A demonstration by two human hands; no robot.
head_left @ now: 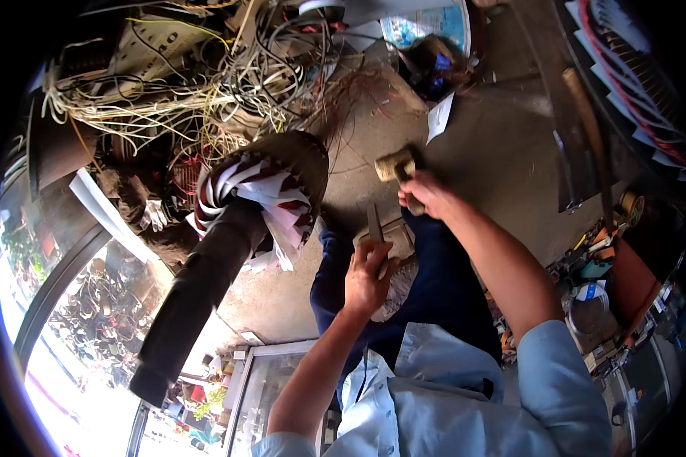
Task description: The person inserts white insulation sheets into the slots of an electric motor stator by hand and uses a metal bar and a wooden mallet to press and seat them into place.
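My right hand [428, 195] is closed around a short mallet, its yellowish-brown block head [394, 165] up and to the left of my fingers. My left hand [367, 282] grips a flat, narrow strip-like tool [374, 222], whose free end points away from me. I cannot make out whether it is wood or metal. To the left of both hands lies a motor rotor with a thick dark shaft [206, 305] slanting toward the lower left. White paper strips [263, 186] fan out around its core, with dark red pieces between them. Neither tool touches the rotor.
A tangle of loose wires [229, 91] fills the far left. Beyond my right hand, a dark container [438, 65] stands on the brown floor [503, 152]. A wooden handle [587, 129] and a large wound coil ring [640, 76] are at the right. Cluttered parts [598, 305] lie lower right.
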